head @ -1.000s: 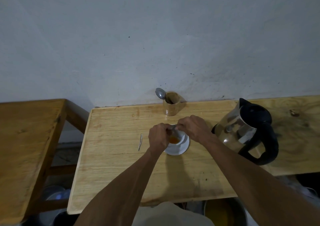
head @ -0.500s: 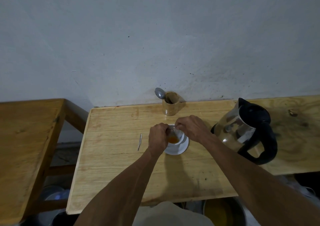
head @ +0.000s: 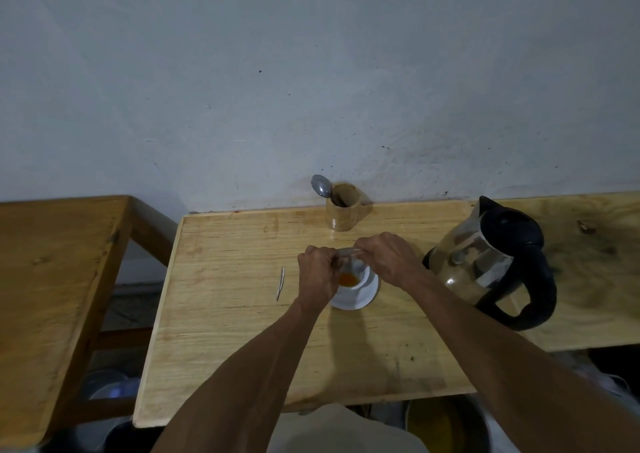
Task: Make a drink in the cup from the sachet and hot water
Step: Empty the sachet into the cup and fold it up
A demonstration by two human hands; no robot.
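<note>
Both hands meet over the white cup (head: 353,276), which sits on a saucer (head: 360,296) mid-worktop (head: 225,331) with orange liquid inside. The left hand (head: 320,272) and right hand (head: 388,258) each have their fingers pinched closed on an end of the small silvery sachet (head: 346,253) stretched above the rim. The kettle (head: 485,269) stands just to the right.

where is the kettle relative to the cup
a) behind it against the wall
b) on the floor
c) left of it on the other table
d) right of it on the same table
d: the kettle stands on the table to the right of the cup.
</note>
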